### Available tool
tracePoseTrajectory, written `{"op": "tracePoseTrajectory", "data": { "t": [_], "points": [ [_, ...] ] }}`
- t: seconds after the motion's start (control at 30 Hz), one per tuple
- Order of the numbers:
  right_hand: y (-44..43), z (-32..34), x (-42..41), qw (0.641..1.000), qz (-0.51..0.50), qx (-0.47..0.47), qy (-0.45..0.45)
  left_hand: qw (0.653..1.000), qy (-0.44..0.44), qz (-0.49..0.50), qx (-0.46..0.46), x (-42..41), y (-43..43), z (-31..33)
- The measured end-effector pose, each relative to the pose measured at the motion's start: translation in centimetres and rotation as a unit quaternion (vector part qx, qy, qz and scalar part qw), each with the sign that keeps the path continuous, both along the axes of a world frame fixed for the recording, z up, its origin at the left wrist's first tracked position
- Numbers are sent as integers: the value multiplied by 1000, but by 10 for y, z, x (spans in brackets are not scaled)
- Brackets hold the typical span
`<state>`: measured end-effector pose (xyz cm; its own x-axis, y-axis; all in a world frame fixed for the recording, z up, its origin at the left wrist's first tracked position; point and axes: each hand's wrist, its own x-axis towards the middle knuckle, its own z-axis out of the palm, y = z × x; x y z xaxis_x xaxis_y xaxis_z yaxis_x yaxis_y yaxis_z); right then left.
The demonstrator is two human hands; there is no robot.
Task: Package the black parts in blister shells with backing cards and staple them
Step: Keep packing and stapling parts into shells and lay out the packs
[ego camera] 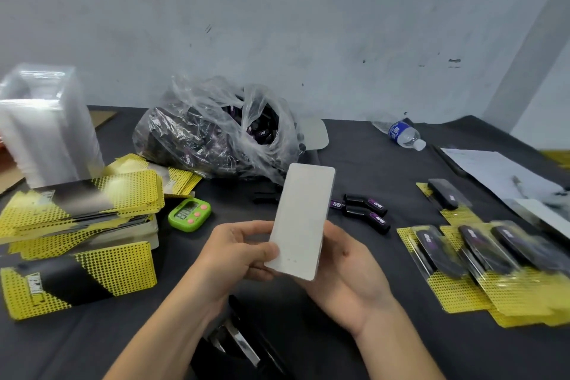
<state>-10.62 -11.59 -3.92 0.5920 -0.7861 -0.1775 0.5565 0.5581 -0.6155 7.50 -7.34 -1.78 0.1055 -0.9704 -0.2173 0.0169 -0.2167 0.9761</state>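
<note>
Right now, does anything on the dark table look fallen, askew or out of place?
The clear plastic water bottle with a blue label lies on its side near the far edge of the table. The stack of yellow dotted backing cards on the left is askew. Loose black parts with purple labels lie outside the clear plastic bag.

Both hands grip white-backed card upright above dark table.
</note>
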Motion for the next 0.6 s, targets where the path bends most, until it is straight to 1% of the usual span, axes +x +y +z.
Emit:
{"op": "tracePoseTrajectory", "data": {
  "t": [0.03, 0.07, 0.1, 0.13, 0.17, 0.2, 0.23, 0.27, 0.3, 0.37, 0.4, 0.47, 0.6],
  "points": [
    [0, 3, -1, 1000, -1, -11, 4, 997, -70, 15, -11, -3, -1, 0],
    [1, 7, -2, 999, -9, -25, 19, 983, -175, 42, -33, -6, -2, 1],
    [2, 13, -2, 998, -26, -40, 42, 956, -278, 77, -61, -11, -3, 5],
    [4, 19, -1, 993, -56, -61, 80, 937, -322, 100, -96, -16, -2, 11],
    [7, 24, -1, 981, -98, -94, 136, 936, -314, 87, -136, -22, -3, 15],
    [10, 30, -2, 959, -143, -140, 202, 957, -234, 50, -164, -31, -3, 22],
    [15, 34, -5, 926, -184, -188, 270, 981, -108, 3, -163, -43, -1, 31],
    [21, 38, -10, 884, -222, -231, 339, 990, -5, -28, -137, -54, -1, 37],
    [26, 40, -16, 834, -255, -272, 407, 990, 54, -31, -124, -64, -2, 41],
    [39, 43, -32, 727, -307, -346, 508, 988, 90, 3, -124, -81, -4, 44],
    [45, 43, -41, 686, -329, -369, 534, 987, 99, 23, -128, -88, -5, 45],
    [54, 40, -57, 637, -360, -386, 562, 984, 123, 38, -125, -101, -5, 46],
    [66, 31, -88, 568, -376, -401, 612, 988, 134, 40, -69, -122, -3, 44]
  ]
}}
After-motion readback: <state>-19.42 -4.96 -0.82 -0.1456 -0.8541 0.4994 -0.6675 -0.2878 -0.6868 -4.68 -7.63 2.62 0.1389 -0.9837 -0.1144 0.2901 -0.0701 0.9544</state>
